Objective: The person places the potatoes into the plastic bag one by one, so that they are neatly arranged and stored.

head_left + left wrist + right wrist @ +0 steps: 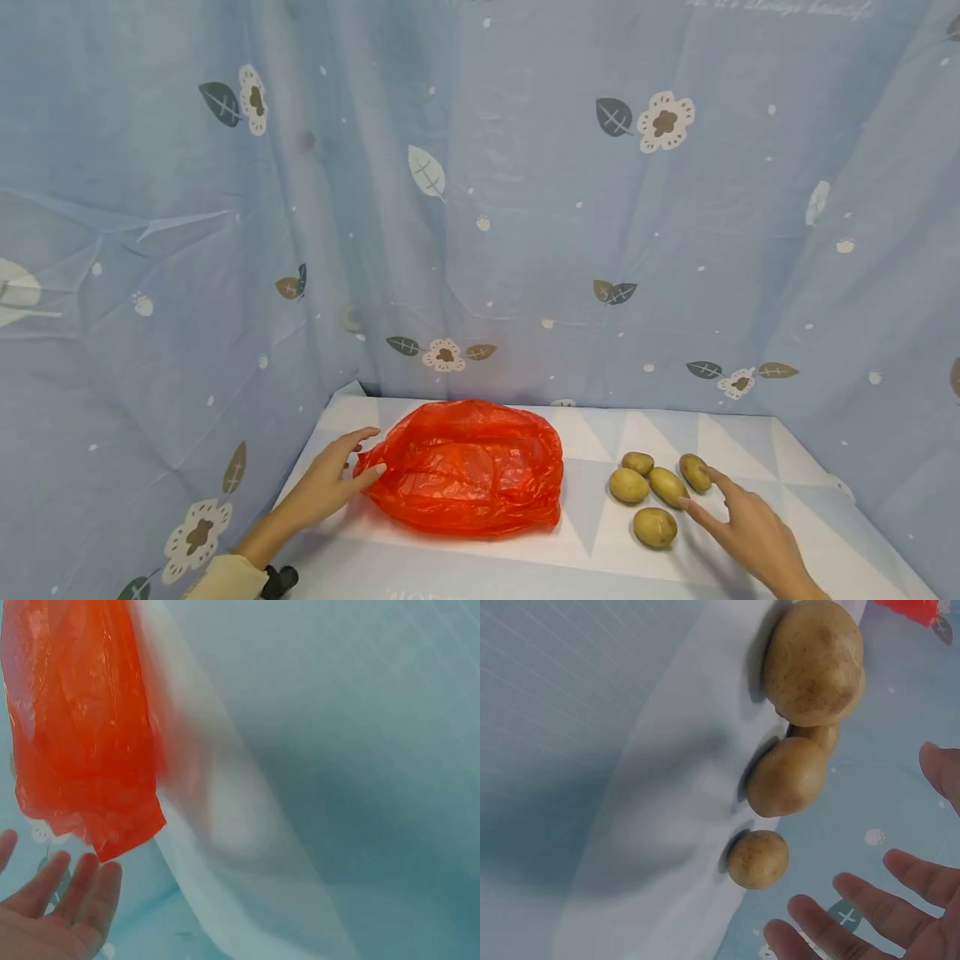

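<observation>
A red plastic bag point(465, 479) lies on the table with its mouth spread wide. My left hand point(324, 485) is at the bag's left end, thumb and fingers apart; in the left wrist view the fingers point(97, 900) are beside the bag's crumpled corner point(124, 829), and whether they touch it I cannot tell. Several potatoes sit grouped to the right of the bag, the nearest potato point(655, 527) in front. My right hand point(752, 532) hovers at their right side with fingers spread, closest to the rightmost potato point(694, 472). Nothing is in its grasp.
A pale cloth with grey triangles covers the table point(600, 433). Blue curtains point(525, 208) printed with flowers and leaves hang behind it and along both sides. A small black object point(280, 581) shows by the left wrist.
</observation>
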`<state>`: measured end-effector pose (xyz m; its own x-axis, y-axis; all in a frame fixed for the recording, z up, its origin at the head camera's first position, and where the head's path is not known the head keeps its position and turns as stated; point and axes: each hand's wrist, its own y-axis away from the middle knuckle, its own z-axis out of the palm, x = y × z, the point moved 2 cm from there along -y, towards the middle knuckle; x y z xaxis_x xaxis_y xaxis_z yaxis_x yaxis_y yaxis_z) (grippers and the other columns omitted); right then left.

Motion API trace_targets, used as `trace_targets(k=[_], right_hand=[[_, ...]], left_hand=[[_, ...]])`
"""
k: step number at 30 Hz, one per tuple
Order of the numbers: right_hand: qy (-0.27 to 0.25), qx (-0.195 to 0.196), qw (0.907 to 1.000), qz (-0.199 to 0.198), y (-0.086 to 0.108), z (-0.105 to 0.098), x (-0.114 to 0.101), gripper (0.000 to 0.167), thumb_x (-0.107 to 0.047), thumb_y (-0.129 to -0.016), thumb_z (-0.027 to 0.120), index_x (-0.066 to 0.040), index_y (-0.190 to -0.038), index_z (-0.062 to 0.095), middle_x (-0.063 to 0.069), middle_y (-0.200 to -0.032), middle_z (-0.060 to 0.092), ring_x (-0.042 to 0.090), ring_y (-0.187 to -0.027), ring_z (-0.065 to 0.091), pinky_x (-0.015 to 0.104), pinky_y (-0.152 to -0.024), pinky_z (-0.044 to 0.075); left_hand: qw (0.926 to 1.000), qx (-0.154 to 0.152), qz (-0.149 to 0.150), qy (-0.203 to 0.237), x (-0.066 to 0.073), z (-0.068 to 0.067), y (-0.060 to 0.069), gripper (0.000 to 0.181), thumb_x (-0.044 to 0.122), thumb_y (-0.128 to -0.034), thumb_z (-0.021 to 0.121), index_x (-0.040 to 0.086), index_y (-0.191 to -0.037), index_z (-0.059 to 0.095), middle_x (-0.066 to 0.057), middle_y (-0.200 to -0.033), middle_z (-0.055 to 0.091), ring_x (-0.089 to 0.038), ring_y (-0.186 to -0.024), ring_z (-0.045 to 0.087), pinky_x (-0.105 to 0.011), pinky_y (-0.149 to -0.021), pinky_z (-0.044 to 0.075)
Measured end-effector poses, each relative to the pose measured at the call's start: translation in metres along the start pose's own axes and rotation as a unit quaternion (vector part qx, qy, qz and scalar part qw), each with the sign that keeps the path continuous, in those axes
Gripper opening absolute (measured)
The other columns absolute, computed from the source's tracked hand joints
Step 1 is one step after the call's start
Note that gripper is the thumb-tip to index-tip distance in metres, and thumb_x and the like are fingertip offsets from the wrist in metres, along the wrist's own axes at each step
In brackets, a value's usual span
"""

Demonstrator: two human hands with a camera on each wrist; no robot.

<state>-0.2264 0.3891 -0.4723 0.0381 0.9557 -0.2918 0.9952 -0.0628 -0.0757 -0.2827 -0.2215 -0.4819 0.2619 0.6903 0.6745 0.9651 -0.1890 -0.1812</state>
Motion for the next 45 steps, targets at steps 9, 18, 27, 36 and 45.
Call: trace_targets(k=[9,18,27,36,45], right_hand=[[-0.033,0.009,0.9991,-0.027,0.002,0.012,-0.006,0.079,-0.062,-0.092,0.068,0.003,-0.135,0.059,0.022,-0.125,0.067,0.034,-0.096,0.068,0.051,-0.068,0.057],[-0.044,-0.011,0.9987,-0.024,0.004,0.020,-0.009,0.085,-0.064,-0.090,0.069,0.001,-0.143,0.054,0.021,-0.125,0.067,0.027,-0.093,0.066,0.045,-0.067,0.056],[-0.071,-0.035,0.9963,-0.032,0.006,0.027,-0.011,0.079,-0.058,-0.091,0.071,-0.001,-0.142,0.055,0.017,-0.124,0.067,0.024,-0.092,0.066,0.042,-0.068,0.056],[-0.107,-0.047,0.9926,-0.033,0.009,0.034,-0.009,0.070,-0.056,-0.088,0.075,-0.005,-0.134,0.064,0.015,-0.131,0.067,0.018,-0.091,0.063,0.037,-0.071,0.054],[-0.140,-0.056,0.9832,-0.103,0.015,0.043,-0.009,0.056,-0.043,-0.087,0.081,-0.010,-0.130,0.066,0.003,-0.119,0.070,0.004,-0.082,0.059,0.027,-0.065,0.051]], left_hand=[[0.9969,-0.001,0.072,0.033,-0.002,0.010,0.002,0.061,0.040,-0.0929,0.076,0.019,-0.146,0.055,-0.006,-0.139,0.060,-0.031,-0.121,0.056,-0.050,-0.091,0.054],[0.9957,-0.027,0.072,0.052,0.000,0.016,-0.001,0.060,0.035,-0.0928,0.078,0.018,-0.147,0.056,-0.006,-0.145,0.056,-0.038,-0.133,0.049,-0.071,-0.106,0.038],[0.9958,-0.040,0.051,0.065,-0.004,0.019,-0.003,0.061,0.034,-0.0922,0.079,0.018,-0.146,0.055,-0.009,-0.146,0.054,-0.040,-0.135,0.047,-0.070,-0.107,0.038],[0.9926,-0.060,0.030,0.101,-0.004,0.025,-0.009,0.062,0.032,-0.0908,0.080,0.019,-0.146,0.055,-0.010,-0.148,0.053,-0.038,-0.136,0.047,-0.063,-0.107,0.044],[0.9871,-0.075,-0.001,0.141,-0.011,0.026,-0.010,0.065,0.026,-0.0913,0.080,0.014,-0.148,0.051,-0.016,-0.150,0.050,-0.040,-0.134,0.049,-0.056,-0.102,0.051]])
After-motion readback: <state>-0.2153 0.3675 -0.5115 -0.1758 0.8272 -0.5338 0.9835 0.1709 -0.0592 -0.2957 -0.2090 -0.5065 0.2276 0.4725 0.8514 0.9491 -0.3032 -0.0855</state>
